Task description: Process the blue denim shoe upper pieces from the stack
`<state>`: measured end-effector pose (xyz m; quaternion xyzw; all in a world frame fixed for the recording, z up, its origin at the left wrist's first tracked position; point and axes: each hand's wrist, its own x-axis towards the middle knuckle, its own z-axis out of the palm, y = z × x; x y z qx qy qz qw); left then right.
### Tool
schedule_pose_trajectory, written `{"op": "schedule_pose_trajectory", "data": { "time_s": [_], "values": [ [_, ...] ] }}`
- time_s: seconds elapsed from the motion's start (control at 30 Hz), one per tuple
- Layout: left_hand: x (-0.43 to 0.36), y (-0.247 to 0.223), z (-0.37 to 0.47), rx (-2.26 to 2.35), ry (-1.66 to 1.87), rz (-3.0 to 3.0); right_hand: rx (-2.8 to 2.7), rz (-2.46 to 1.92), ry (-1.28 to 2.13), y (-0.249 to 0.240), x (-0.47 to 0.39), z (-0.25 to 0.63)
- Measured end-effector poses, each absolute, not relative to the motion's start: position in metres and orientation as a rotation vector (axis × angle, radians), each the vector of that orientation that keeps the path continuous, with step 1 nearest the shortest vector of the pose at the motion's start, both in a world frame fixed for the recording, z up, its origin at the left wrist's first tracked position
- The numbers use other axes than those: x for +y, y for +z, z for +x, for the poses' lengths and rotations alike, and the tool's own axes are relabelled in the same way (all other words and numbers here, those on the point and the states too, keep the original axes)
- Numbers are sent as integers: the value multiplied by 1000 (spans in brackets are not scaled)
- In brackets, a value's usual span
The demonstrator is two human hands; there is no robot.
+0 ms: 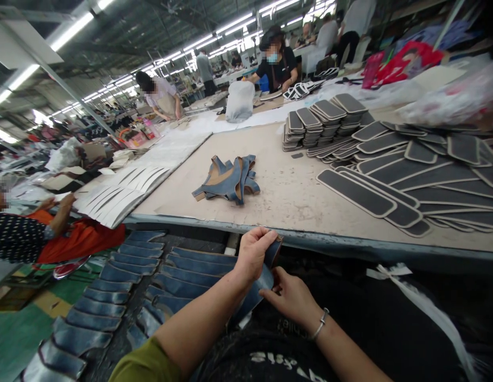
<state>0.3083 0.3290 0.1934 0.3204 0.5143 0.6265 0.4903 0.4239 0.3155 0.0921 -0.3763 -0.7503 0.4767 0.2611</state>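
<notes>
My left hand (252,252) grips the upper end of a dark blue leather strip (257,286) just below the table's front edge. My right hand (291,297), with a silver bracelet at the wrist, pinches the same strip lower down, over my lap. To the left of my arms, several similar blue strips (111,297) lie overlapped in rows on a low surface. On the table (286,196) ahead sits a small heap of folded blue and tan strips (228,180).
Dark grey insole-shaped pieces (409,175) with pale edges spread over the table's right side, with stacks (322,124) behind them. White cut pieces (123,191) lie at the left. Several other people work at the far end and at the left.
</notes>
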Motion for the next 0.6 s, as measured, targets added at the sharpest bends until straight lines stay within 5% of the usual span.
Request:
{"op": "schedule_pose_trajectory", "data": {
  "time_s": [0.37,0.6],
  "values": [
    [320,206,256,1842,1263,1713,-1411,-697,1935,94,332,433],
    [269,167,261,1100,777,1218,-548,-413,2135,117,336,441]
  ]
}}
